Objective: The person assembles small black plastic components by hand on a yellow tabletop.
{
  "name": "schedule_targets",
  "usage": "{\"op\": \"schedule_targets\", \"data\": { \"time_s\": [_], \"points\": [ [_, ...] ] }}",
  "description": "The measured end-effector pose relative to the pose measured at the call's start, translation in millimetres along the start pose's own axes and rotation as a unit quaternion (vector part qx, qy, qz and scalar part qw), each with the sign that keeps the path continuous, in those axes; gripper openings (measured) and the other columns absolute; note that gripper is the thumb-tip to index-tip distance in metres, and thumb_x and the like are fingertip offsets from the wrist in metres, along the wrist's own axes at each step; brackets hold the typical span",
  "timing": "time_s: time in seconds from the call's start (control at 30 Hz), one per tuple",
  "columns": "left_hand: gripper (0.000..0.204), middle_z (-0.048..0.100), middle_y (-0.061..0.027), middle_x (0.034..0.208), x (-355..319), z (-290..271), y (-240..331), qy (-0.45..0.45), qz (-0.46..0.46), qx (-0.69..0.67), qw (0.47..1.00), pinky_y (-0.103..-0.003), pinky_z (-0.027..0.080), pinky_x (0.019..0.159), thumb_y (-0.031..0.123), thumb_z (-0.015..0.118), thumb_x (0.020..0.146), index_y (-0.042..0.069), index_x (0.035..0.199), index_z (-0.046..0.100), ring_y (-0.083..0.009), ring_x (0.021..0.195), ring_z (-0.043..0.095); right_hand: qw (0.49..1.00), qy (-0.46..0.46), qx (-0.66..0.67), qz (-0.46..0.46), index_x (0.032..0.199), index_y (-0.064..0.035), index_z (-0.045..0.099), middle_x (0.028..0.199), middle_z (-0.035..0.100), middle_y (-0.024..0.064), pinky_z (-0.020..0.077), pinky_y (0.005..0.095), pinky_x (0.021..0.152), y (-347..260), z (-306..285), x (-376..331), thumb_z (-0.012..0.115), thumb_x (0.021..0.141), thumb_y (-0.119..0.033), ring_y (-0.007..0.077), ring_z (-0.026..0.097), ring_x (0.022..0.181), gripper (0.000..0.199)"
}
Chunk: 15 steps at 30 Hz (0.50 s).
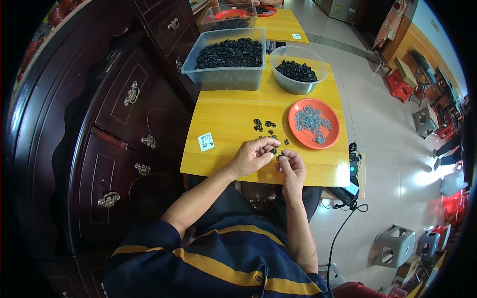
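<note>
Over the near part of the yellow table, my two hands are close together. My left hand is closed, with a small black piece pinched between thumb and fingers. My right hand is also closed in a pinch, its fingertips almost meeting the left ones; a dark bit shows there, too small to name. Just beyond them lie several loose small black pieces, flat and buckle-like. To the right, an orange-red plate holds a heap of small thin grey pieces.
A clear rectangular bin and a round clear tub, both with black pieces, stand at the table's far side. A white label lies at left. Dark wooden drawers flank the table. Grey stools and a black cable are at right.
</note>
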State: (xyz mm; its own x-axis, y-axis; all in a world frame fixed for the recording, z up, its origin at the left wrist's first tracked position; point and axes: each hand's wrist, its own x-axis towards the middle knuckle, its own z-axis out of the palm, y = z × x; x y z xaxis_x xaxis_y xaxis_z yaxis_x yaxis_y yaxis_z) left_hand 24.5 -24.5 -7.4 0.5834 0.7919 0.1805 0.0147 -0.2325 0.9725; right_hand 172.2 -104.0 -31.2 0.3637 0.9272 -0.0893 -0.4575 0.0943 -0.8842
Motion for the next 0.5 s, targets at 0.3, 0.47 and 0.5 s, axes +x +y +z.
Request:
{"op": "schedule_targets", "data": {
  "time_s": [0.3,0.47,0.5],
  "points": [
    [0.020,0.057,0.0038,0.082,-2.9,3.0,-11.3,0.032,-0.052,-0.072,0.996,-0.019,0.044,0.059,0.001,0.059,0.088,0.003,0.108,0.062,-0.0012,0.066,0.051,1.000,0.008,0.006,0.008,0.108,0.0002,0.061,0.086,0.062,0.0013,0.0463,0.0229,0.069,5.1,0.0,-0.9,0.063,0.093,-0.003,0.0087,0.057,0.074,0.015],
    [0.016,0.057,0.0016,0.080,-7.4,-2.9,-24.2,0.089,-0.096,-0.175,0.976,-0.020,0.043,0.053,0.000,0.057,0.088,0.004,0.103,0.058,-0.0029,0.062,0.050,1.000,0.006,-0.008,0.003,0.108,-0.0016,0.062,0.087,0.064,0.0023,0.0464,0.0224,0.066,8.3,1.5,-1.9,0.063,0.093,-0.003,0.0096,0.059,0.072,0.015],
    [0.016,0.057,0.0014,0.080,-8.1,-4.2,-24.6,0.093,-0.089,-0.174,0.976,-0.020,0.043,0.054,0.000,0.056,0.088,0.004,0.103,0.058,-0.0031,0.063,0.051,1.000,0.006,-0.008,0.003,0.108,-0.0016,0.062,0.087,0.064,0.0023,0.0464,0.0224,0.066,9.6,0.9,-1.6,0.063,0.093,-0.003,0.0096,0.059,0.072,0.015]
  ]
}}
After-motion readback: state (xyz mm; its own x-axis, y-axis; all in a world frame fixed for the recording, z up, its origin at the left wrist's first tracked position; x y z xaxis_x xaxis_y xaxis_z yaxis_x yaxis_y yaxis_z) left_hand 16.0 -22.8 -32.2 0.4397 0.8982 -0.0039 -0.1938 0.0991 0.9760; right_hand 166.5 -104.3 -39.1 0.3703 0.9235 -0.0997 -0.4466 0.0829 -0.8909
